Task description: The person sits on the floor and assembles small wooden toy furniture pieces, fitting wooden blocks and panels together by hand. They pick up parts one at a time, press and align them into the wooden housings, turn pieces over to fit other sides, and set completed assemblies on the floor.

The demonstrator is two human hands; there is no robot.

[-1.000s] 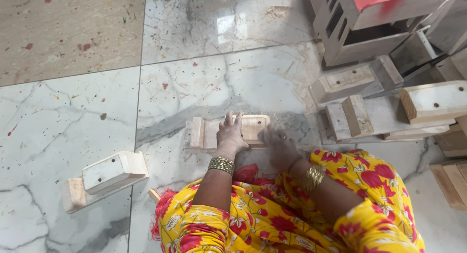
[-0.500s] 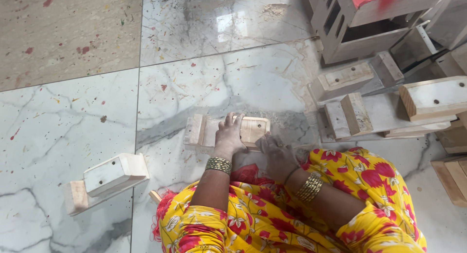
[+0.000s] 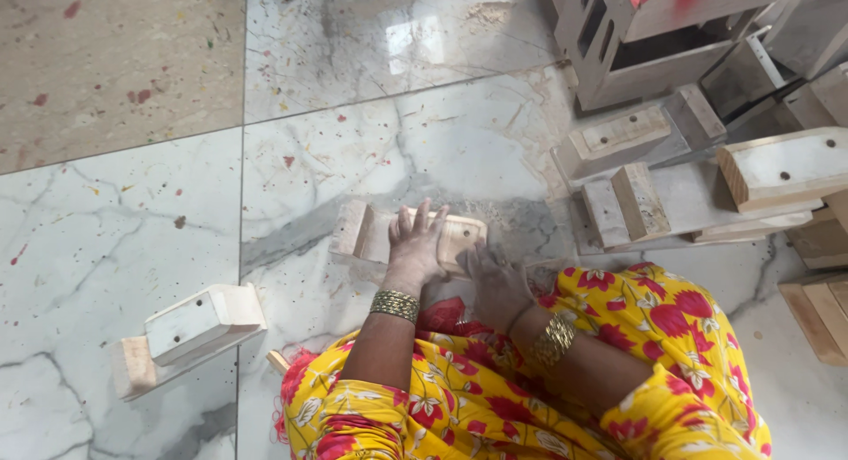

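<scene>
Lap in yellow floral cloth (image 3: 495,407) fills the bottom edge, both forearms with gold bangles. Left hand (image 3: 415,248) flat, fingers spread, pressing down on the wooden block piece (image 3: 375,235) lying on the marble floor (image 3: 353,151) just ahead of the knees. Right hand (image 3: 496,281) blurred, fingers loosely curled, resting at the near right end of the same piece; cannot tell if it grips anything or only touches. Middle of the piece hidden under the left hand; its right end partly covered.

Left of the lap, well apart: another wooden piece (image 3: 190,332), small pale block on a base. Beyond and right: pile of wooden parts (image 3: 671,173), some with screw holes, cut off by the right edge. Far top right: grey slotted box (image 3: 618,36), red top, cropped.
</scene>
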